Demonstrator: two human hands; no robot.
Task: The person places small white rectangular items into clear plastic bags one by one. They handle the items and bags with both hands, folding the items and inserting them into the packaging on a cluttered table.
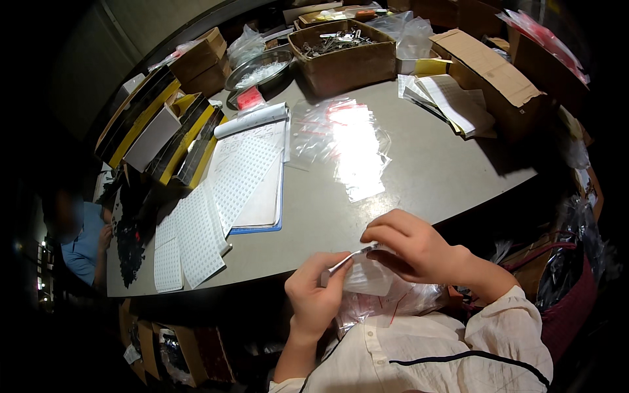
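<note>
Near the table's front edge, my left hand [316,288] pinches one end of a narrow white strip-like edge between thumb and fingers. That edge seems to belong to a small clear plastic bag [367,280], which hangs below it between my hands. My right hand [416,247] curls over the other end, its fingertips closed on the edge and partly hiding it. What is inside the bag, if anything, I cannot make out. More clear bags with red lines [354,311] lie on my lap just beneath. Ahead on the table is a glare-lit pile of clear bags [357,154].
Sheets of small printed labels [196,239] overlap a blue clipboard [259,229] at left. Behind them stand black-and-yellow boxes [177,141]. A carton of metal parts [344,62] and a round pan [260,72] sit at the back. Another person [85,242] sits far left.
</note>
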